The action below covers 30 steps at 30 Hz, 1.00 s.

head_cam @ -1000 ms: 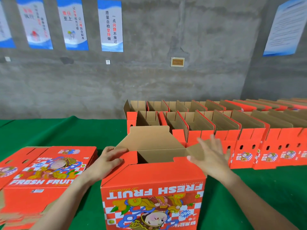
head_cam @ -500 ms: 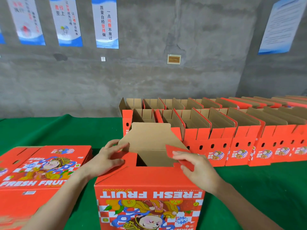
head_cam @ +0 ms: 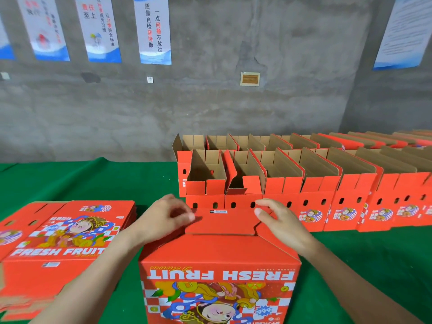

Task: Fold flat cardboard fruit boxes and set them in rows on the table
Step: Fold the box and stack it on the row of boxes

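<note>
A box point(head_cam: 219, 272) stands at the table's point(head_cam: 93, 181) near edge, about midway along it. Its printed front faces the camera, and the words FRESH FRUIT read upside down. Its top is closed over by red flaps, and the uppermost flap point(head_cam: 222, 224) lies flat across the middle with a small white label near its far edge.

The left hand point(head_cam: 161, 218) sits on the left end of the top. Its fingers are bent, and its thumb tip touches the flap's left edge. The right hand point(head_cam: 280, 220) sits on the right end, also with bent fingers, and its fingertips are at the flap's notched right corner. Whether either hand pinches the cardboard or only presses on it cannot be told, and the left hand is slightly blurred.

Just behind the box, two rows of folded boxes point(head_cam: 304, 190) run from the middle of the table toward its right edge. Their tops are open and their brown insides show. The near row shows red fronts with small dark holes and round prints. Whether the box touches that row is unclear.

A stack of flat boxes point(head_cam: 58, 232) lies at the near left corner with its printed side up. The rest of the table shows green cloth.

Behind the table rises a gray wall point(head_cam: 210, 108) with posters point(head_cam: 153, 29) hung on it.
</note>
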Each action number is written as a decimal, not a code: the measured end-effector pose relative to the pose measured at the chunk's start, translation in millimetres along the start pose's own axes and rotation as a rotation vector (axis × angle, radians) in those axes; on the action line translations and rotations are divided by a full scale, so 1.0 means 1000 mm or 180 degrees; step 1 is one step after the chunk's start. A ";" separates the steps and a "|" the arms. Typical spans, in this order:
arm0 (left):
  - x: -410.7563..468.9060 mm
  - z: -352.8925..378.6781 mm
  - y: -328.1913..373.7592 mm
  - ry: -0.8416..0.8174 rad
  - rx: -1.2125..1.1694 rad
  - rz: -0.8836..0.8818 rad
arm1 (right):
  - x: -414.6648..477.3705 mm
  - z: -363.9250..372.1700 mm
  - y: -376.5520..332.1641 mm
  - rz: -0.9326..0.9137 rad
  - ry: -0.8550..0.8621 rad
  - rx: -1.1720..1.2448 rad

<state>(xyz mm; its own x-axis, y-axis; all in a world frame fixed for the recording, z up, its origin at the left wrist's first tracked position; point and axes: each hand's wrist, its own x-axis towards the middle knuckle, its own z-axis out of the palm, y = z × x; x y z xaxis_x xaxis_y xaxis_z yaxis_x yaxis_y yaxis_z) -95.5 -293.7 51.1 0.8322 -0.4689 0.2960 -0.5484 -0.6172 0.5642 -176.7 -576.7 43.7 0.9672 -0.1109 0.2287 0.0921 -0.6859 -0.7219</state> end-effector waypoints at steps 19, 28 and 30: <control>0.012 0.018 0.009 -0.0313 0.1344 -0.0728 | 0.020 0.020 -0.008 0.0250 -0.0456 -0.1699; -0.008 -0.005 -0.036 0.0565 -0.2562 -0.1818 | -0.005 -0.005 0.009 0.1321 0.0634 0.2044; -0.027 -0.003 -0.045 -0.0030 -0.2315 -0.2075 | -0.026 0.003 0.023 0.1893 0.0416 0.1776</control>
<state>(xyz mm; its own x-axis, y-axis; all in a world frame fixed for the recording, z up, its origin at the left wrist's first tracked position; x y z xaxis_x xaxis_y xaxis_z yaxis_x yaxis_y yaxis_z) -93.3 -251.5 19.6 0.9520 -0.1808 -0.2470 0.2060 -0.2183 0.9539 -199.5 -587.2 19.4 0.8594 -0.4490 -0.2447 -0.2891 -0.0320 -0.9568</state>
